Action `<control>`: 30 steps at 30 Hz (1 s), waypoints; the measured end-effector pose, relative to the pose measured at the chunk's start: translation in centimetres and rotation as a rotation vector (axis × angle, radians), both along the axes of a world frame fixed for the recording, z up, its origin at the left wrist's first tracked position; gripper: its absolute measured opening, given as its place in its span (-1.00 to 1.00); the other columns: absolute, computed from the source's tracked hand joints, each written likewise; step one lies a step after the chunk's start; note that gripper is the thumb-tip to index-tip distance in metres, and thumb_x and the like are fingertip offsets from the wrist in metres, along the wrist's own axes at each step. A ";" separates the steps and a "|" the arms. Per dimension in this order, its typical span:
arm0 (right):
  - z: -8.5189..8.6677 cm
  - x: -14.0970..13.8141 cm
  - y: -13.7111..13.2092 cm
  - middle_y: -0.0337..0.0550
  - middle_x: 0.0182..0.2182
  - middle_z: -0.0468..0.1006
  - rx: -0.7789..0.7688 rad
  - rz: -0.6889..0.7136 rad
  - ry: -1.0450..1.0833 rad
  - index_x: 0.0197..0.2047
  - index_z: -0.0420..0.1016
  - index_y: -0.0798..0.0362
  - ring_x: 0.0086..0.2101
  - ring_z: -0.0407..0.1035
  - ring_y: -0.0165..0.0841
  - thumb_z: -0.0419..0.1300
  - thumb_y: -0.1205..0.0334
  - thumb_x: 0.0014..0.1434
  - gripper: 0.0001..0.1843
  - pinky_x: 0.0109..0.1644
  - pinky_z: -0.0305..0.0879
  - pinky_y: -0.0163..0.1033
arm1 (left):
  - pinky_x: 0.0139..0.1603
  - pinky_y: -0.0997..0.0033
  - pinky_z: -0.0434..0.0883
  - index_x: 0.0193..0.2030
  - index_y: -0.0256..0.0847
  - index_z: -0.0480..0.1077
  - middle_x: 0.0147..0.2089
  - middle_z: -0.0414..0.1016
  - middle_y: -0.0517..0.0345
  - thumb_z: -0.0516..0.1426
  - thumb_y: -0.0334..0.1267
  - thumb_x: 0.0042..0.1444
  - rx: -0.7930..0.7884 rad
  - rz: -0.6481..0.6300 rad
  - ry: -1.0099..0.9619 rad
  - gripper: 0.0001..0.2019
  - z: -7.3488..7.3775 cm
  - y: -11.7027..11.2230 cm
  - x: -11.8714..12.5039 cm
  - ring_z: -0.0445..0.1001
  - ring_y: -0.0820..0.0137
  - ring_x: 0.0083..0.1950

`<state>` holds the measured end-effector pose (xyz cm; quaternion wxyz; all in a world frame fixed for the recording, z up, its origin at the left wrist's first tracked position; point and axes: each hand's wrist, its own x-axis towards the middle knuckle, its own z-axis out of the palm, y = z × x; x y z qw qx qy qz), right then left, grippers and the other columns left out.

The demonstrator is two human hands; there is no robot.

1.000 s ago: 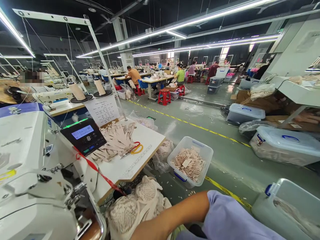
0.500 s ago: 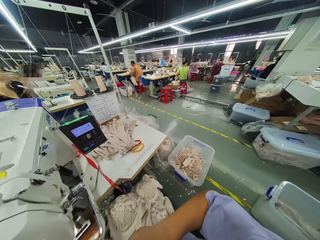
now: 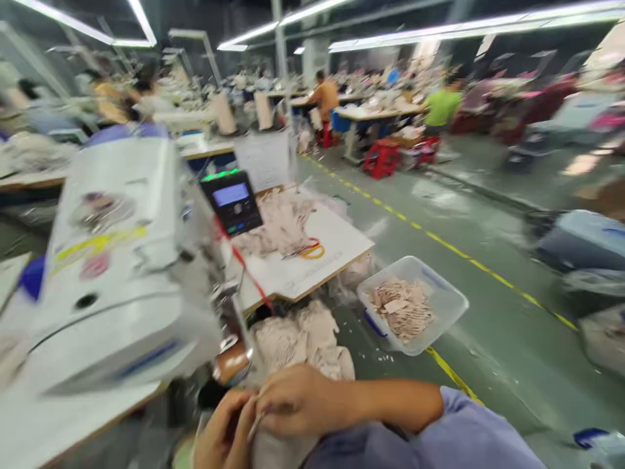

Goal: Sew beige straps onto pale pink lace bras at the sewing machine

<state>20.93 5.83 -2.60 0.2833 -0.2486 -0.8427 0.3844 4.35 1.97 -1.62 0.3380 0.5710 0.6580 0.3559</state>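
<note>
My left hand (image 3: 224,433) is at the bottom, fingers curled and pinching the edge of a pale fabric piece (image 3: 280,451). Pressed close beside it, my right hand (image 3: 305,400) also has its fingers closed on that edge. Most of the piece hangs below the hands, blurred and cut off by the frame. Just beyond them lies a heap of beige lace bras (image 3: 297,339). To the left stands a white sewing machine (image 3: 127,260), its metal front end close to my left hand.
A white table (image 3: 336,244) bears beige strips (image 3: 278,225), scissors (image 3: 312,250) and a control panel (image 3: 233,200). A clear bin (image 3: 446,306) of beige straps stands on the floor to the right. Several people sit at machines farther off.
The view has swung left and down, with blur. Both hands now show together at the fabric; before, only my right forearm was in view.
</note>
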 end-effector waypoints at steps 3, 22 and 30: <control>1.2 0.2 -0.1 -0.19 -0.39 0.55 -0.048 -0.015 0.046 -0.32 0.48 0.08 -0.35 0.41 -0.43 0.09 0.28 0.28 -0.82 -0.18 0.30 -0.38 | -0.42 0.46 0.40 -0.45 -0.17 0.46 -0.49 0.49 0.19 0.11 -0.12 0.20 0.196 -0.092 -0.023 -0.74 -0.2 -0.3 -0.6 0.45 0.40 -0.47; 2.2 0.4 3.1 -0.22 -0.52 0.48 -0.083 -0.104 -0.200 -0.36 0.51 0.08 -0.45 0.32 -0.43 0.08 0.23 0.29 -0.76 -0.36 0.08 -0.36 | -0.36 0.54 0.44 -0.20 -0.25 0.46 -0.37 0.59 0.10 0.10 -0.38 0.31 0.552 -0.270 0.257 -0.89 1.1 -0.6 -2.2 0.54 0.46 -0.38; 3.3 0.3 3.4 -0.30 -0.50 0.52 -0.336 -0.026 -0.223 -0.35 0.56 0.07 -0.47 0.31 -0.49 0.12 0.28 0.24 -0.80 -0.37 0.06 -0.37 | -0.36 0.56 0.47 -0.18 -0.22 0.48 -0.37 0.61 0.12 0.11 -0.39 0.30 0.544 -0.275 0.230 -0.89 1.5 0.1 -2.4 0.56 0.46 -0.39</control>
